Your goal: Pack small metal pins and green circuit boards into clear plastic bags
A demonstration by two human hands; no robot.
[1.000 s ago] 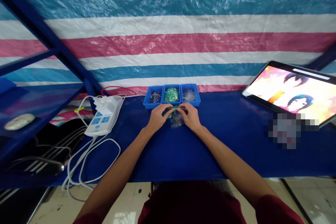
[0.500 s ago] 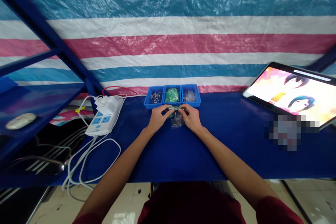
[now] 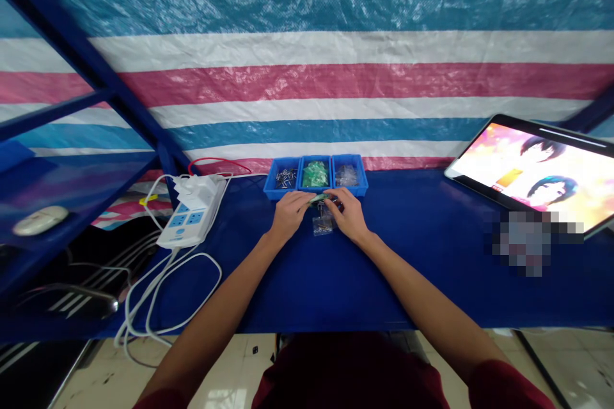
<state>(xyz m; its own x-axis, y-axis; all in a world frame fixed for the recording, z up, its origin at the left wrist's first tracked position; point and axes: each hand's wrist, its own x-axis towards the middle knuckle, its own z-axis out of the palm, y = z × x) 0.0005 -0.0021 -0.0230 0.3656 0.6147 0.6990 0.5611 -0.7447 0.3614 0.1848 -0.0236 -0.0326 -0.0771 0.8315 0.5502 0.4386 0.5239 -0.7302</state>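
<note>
Green piece now slants, left hand pinching it, right hand at its right end, grip unclear, so handling continues.

"How's the light?"
"Fairly even; the striped sheet glints and the screen glares."
"Sharpness?"
"Fine detail is soft, the edges stretch, and coarse mosaic hides a patch near the screen."

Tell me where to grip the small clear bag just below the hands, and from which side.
Probably pinch the clear bag by its near edge, coming from the wearer's side. That edge shows uncovered, while the left hand and right hand crowd its far end. It looks thin, so fingertips should suit.
</note>
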